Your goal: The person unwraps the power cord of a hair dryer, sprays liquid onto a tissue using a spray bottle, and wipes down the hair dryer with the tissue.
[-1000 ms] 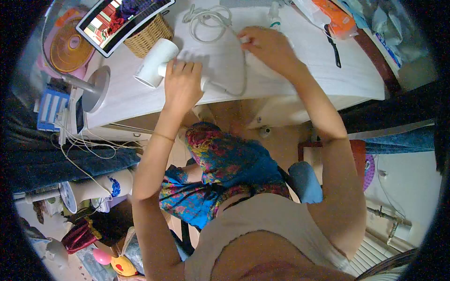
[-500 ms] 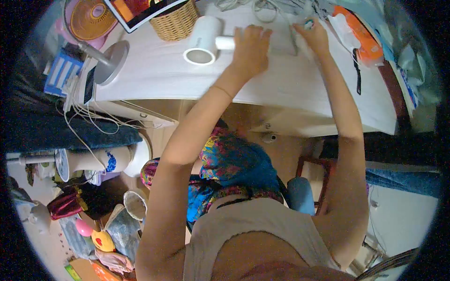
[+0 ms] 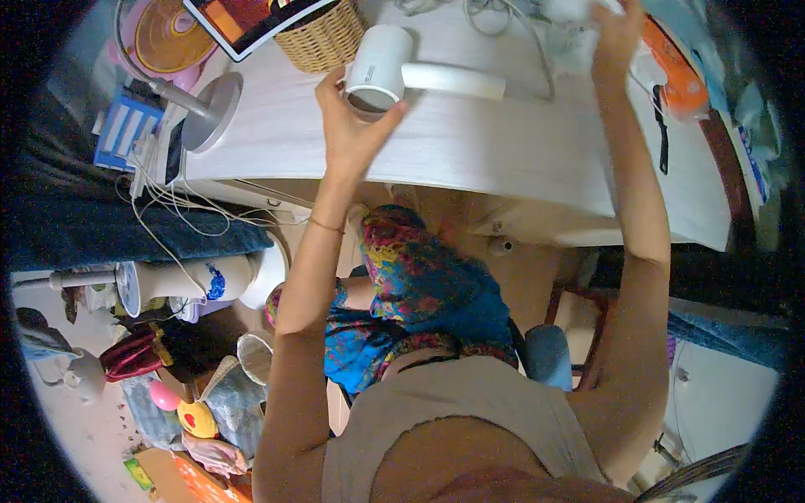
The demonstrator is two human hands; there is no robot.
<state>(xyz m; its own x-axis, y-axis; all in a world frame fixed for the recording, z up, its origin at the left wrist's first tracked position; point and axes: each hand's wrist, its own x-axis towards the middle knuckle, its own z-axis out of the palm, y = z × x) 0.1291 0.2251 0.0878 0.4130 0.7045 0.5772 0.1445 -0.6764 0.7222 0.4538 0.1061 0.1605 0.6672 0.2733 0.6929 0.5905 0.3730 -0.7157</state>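
A white hair dryer (image 3: 381, 59) lies on the white-covered table, its handle (image 3: 457, 80) pointing right. My left hand (image 3: 356, 130) wraps round the near, open end of its barrel, thumb on the right side and fingers on the left. At the top edge of the view, my right hand (image 3: 619, 42) is closed beside crumpled clear plastic. Something white shows at its fingertips, too cut off and blurred to name. A grey cord (image 3: 545, 63) curves over the table between the hair dryer and my right hand.
Left of the hair dryer stand a wicker basket (image 3: 323, 38), a tablet (image 3: 243, 33) and a grey lamp base (image 3: 214, 113). An orange packet (image 3: 675, 75) and a black-handled tool (image 3: 662, 138) lie at the right. Cables (image 3: 180, 205) hang off the table's left side.
My left hand has moved from the hair dryer's handle leftward to its barrel end. My right hand has shifted up and right, toward the plastic. The view has shifted slightly.
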